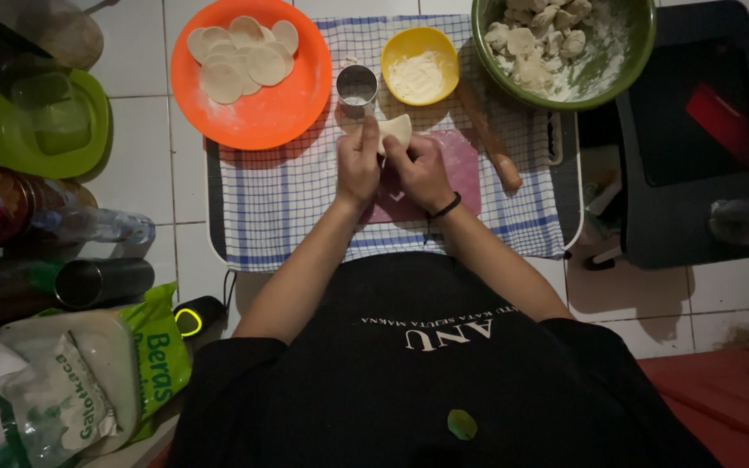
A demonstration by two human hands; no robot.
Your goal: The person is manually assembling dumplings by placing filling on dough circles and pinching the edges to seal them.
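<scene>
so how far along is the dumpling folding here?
Done: a stack of cut dough rounds sits on the orange plate, beside the metal ring cutter. In hand: left hand and right hand pinch one folded dough piece over the pink mat. Left: the stacked rounds, plus dough lumps in the green bowl. No finished pieces visible.

Two bare forearms reaching forward from a dark-sleeved torso, converging toward the far middle. Left hand (358,165) knuckles up, fingers curled inward, thumb side meeting the other hand. Right hand (420,171) likewise curled, fingertips pinched against the left's; thin dark band around the right wrist.
</scene>
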